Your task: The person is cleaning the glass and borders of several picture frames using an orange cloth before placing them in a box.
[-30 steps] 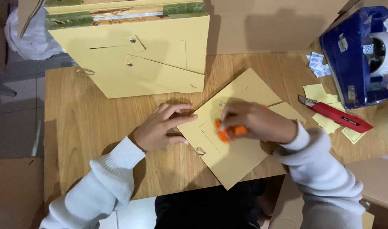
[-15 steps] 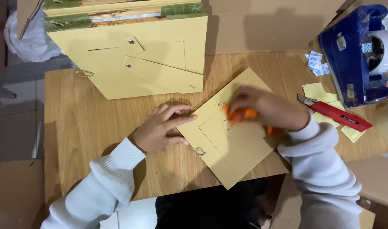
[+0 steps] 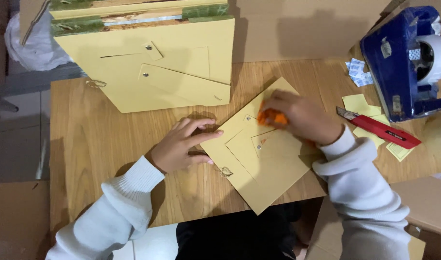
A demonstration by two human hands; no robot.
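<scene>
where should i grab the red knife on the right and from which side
Take the red knife by its long red handle, near the middle, from above. It lies flat on the table with its blade tip toward the right hand, so close across the narrow sides, clear of that tip.

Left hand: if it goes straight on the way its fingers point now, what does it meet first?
The left hand points right, fingertips already on the yellow envelope. Further along that line is probably the right hand with its orange tool.
</scene>
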